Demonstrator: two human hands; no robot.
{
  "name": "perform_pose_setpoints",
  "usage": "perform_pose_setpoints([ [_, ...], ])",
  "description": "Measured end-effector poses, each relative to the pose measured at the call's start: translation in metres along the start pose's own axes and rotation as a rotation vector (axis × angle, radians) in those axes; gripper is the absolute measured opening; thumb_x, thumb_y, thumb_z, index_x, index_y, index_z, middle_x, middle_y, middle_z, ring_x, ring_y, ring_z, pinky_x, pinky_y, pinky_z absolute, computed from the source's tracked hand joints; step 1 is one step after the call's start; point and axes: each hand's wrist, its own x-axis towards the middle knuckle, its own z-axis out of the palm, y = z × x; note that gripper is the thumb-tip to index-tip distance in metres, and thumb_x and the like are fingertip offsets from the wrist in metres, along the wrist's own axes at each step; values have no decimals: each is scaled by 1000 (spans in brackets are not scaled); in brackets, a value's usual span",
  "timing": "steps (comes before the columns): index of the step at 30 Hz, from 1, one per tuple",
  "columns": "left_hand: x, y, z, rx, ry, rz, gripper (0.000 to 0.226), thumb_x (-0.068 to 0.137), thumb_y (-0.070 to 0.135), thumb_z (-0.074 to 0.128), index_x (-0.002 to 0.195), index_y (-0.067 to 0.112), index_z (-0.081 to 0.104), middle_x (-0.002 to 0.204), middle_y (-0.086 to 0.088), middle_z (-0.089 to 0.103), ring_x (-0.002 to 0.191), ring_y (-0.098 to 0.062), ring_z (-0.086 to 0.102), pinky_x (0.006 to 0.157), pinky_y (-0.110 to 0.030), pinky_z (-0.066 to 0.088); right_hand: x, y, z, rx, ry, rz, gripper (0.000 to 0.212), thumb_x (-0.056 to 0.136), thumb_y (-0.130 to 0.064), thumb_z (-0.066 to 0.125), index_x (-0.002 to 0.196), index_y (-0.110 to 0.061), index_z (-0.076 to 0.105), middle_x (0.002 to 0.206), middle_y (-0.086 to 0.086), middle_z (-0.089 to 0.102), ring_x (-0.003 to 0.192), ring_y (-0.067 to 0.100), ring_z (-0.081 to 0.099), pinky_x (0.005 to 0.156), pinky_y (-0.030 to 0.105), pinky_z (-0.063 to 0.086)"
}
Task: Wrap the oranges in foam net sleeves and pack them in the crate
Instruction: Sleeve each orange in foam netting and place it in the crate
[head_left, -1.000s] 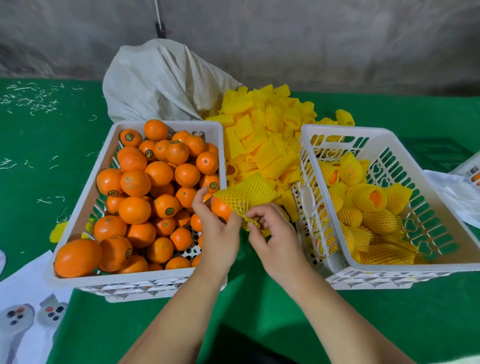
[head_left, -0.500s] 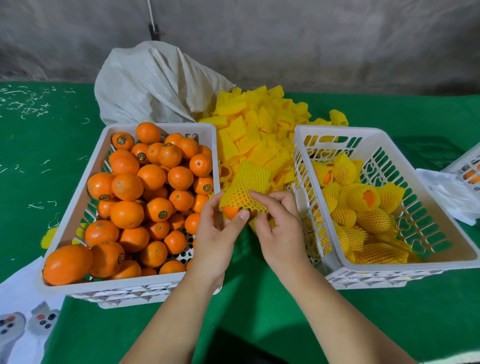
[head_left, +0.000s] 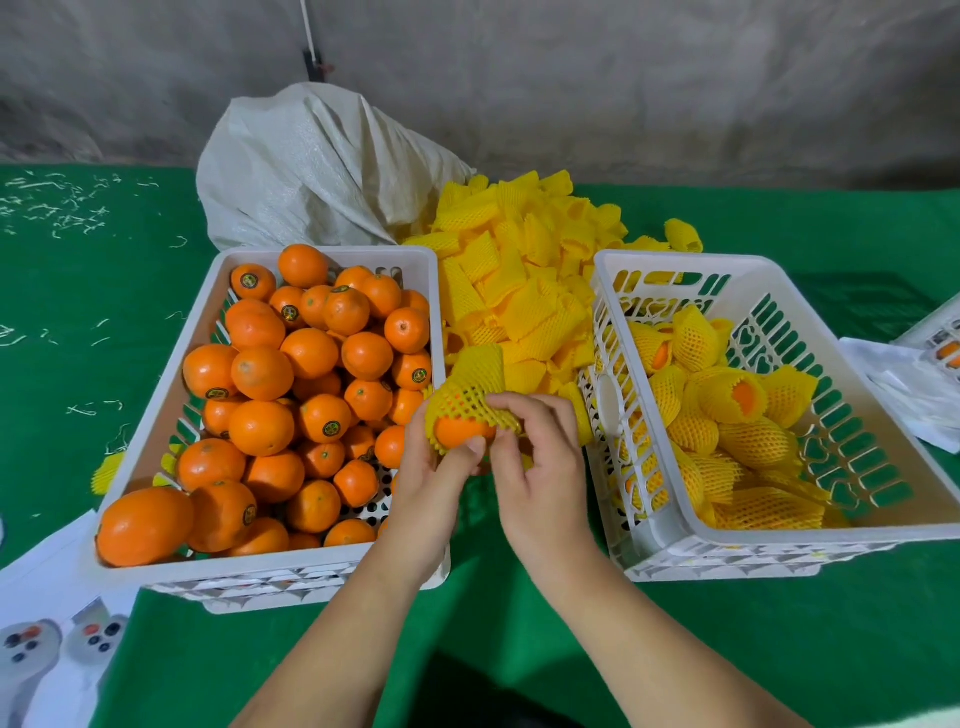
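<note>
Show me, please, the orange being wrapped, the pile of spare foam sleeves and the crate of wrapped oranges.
orange being wrapped (head_left: 460, 432), head view, bare peel below the net.
pile of spare foam sleeves (head_left: 524, 280), head view, middle of the heap.
crate of wrapped oranges (head_left: 670, 264), head view, far rim.

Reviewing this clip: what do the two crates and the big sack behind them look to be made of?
Left crate and right crate: white moulded plastic, slightly glossy, with slotted walls. Sack: probably woven polypropylene, off-white and matte, showing a fine weave and stiff creases.

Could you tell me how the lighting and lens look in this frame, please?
Head view: soft, even light; a dark shadow on the green cloth between the forearms; wide-angle bend tilts both crates outward; hands and the sleeved orange slightly soft.
</note>
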Motion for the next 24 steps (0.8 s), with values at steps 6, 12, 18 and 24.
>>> perform_pose_setpoints([
  [6, 1, 1, 8, 129, 246, 37, 59, 82, 44, 80, 134, 32, 56, 137, -10, 55, 120, -18, 66, 94, -32, 58, -2, -3, -2, -40, -18, -75, 25, 92, -3, 66, 115, -9, 75, 110, -5, 55, 100, -4, 59, 76, 9, 48],
  [12, 1, -1, 3, 198, 120, 65, 65, 93, -7, 72, 142, 26, 46, 143, -17, 50, 128, -28, 60, 100, -41, 58, -10, -9, -4, 55, -139, 73, 48, 89, -26, 68, 134, -31, 52, 121, -9, 42, 113, 5, 53, 89, 16, 49],
  [18, -7, 4, 1, 389, 80, 159, 81, 83, 19, 72, 143, 56, 33, 140, 28, 34, 142, -1, 39, 117, -30, 40, 8, -20, -12, 671, -217, 608, 57, 88, -71, 53, 137, -43, 61, 141, -3, 56, 131, 12, 58, 105, 34, 49],
  [24, -13, -11, 6, 574, 7, 378, 86, 86, 4, 81, 154, 30, 36, 139, 8, 33, 136, 6, 36, 109, -8, 31, 18, -19, -14, 800, -332, 998, 54, 90, -55, 72, 134, -26, 65, 125, 4, 74, 116, 20, 71, 99, 39, 53],
])
